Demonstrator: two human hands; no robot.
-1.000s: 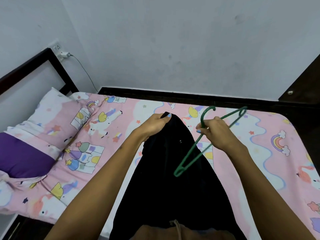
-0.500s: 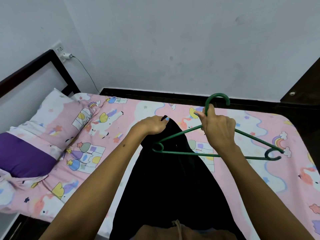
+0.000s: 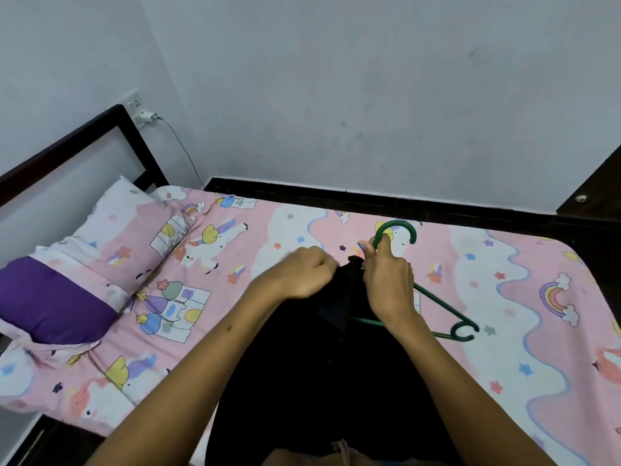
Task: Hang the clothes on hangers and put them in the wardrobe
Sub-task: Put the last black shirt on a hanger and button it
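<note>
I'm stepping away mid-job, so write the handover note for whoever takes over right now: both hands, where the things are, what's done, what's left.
Left hand: closed on the top edge of the black garment, which lies spread on the bed.
Right hand: gripping the green hanger just below its hook; the hanger's left side is hidden in the cloth, its right end sticks out.
Done: hanger partly fed into the garment, as far as can be seen.
Left: seat the garment on both shoulders, then hang it in the wardrobe, which is not clearly in view.

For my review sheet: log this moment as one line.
stage: threading hanger | left hand: shut on black garment | right hand: shut on green hanger | site: bed
</note>
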